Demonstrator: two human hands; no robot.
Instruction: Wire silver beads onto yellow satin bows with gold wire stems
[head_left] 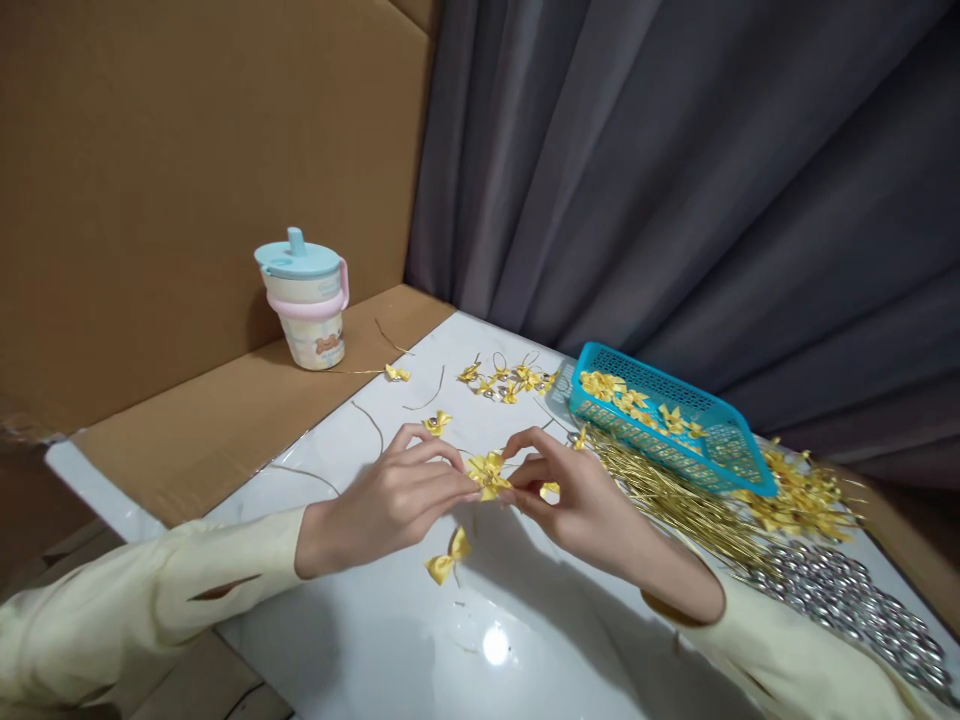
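Note:
Between my two hands, above the white table, is a yellow ribbon bow. My left hand pinches its left side with thumb and fingertips. From the other side, my right hand pinches the right edge, fingers curled. Just below them a loose yellow bow lies on the table. Beyond my left fingers sits another small bow, with something shiny at its middle. Farther back is a cluster of bows with gold cord loops.
At the right stands a turquoise basket holding yellow bows. Beside it lie gold cords, a heap of yellow bows and silver rings. A lidded cup stands back left, by a cardboard wall. A dark curtain hangs behind.

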